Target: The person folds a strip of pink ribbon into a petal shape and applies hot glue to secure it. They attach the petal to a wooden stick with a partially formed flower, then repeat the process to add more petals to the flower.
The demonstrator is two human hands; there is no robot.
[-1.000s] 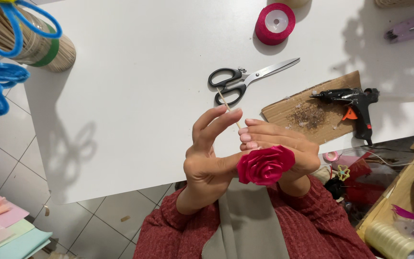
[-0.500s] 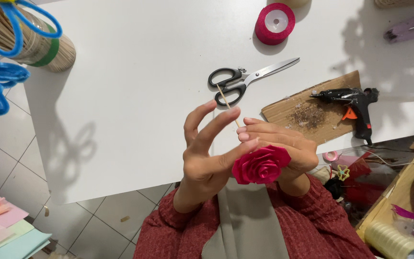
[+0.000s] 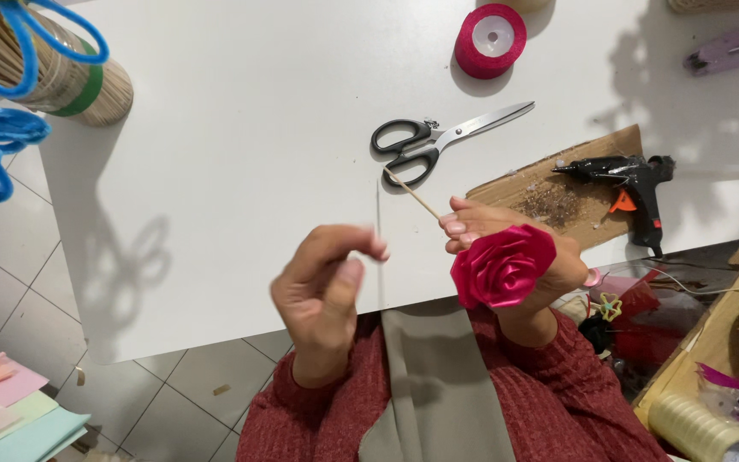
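Rose [image 3: 503,265] pinched on its stick [image 3: 412,193] in right hand [image 3: 523,257], bloom turned up for viewing — left hand [image 3: 327,291] loose, holding nothing, at 9 o'clock; scissors [image 3: 438,141] at 12 on worktop [image 3: 241,171].

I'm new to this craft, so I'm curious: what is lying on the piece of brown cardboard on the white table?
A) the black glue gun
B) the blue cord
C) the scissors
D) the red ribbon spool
A: the black glue gun rests on the brown cardboard, while the scissors lie beside it on the bare white table.
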